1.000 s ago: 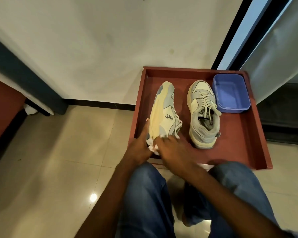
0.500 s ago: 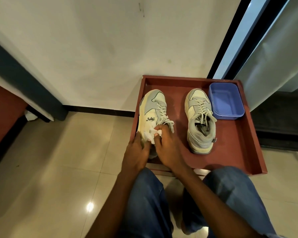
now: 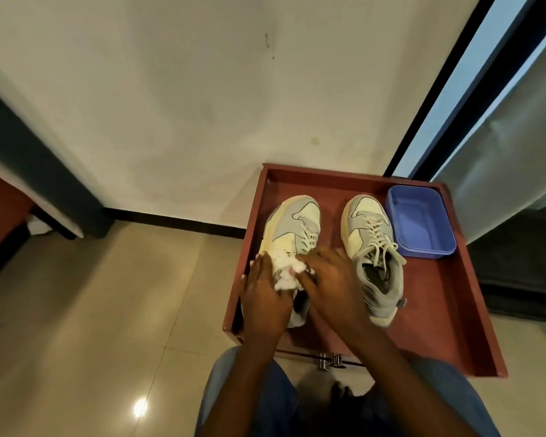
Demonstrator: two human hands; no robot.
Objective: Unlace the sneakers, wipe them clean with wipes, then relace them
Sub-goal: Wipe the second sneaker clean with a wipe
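You are wiping: both hands, left hand and right hand, grip the crumpled white wipe on the pale grey-and-cream laced sneaker, centre frame. Next, probably rub forward toward the toe.

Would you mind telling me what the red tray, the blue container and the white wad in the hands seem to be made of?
The red tray looks like matte painted wood or board, with flat square walls. The blue container seems moulded plastic, smooth with rounded corners. The white wad looks like a soft crumpled wipe or tissue, pressed on the left sneaker.
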